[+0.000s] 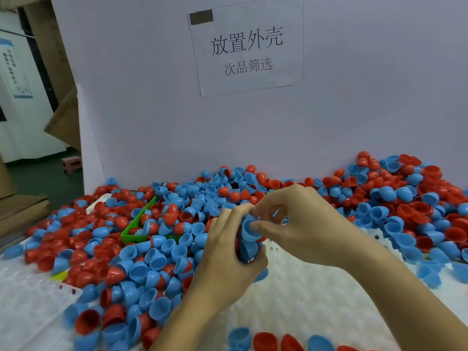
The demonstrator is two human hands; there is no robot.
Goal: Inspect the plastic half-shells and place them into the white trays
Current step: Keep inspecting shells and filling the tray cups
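Head view: we hold a nested stack of blue shells point(249, 239) between both hands, above the white tray point(316, 300). Our left hand point(228, 259) wraps the lower part of the stack, fingers curled round it. Our right hand point(298, 224) pinches the top shell at its rim, thumb and forefinger closed on it. The stack's long axis runs roughly upright, tilted slightly toward us, open mouths facing up. The right hand is nearer the top shell; we judge it peels that shell off next, then sets it down into the tray just below and to the right. That tray is mostly bare dimples here; a few blue and red shells point(266, 342) sit along its near edge. A green bin point(131, 230) to the left holds mixed red and blue shells. Loose shells lie heaped all round. Another white tray point(27, 302), at lower left, shows its bare cells
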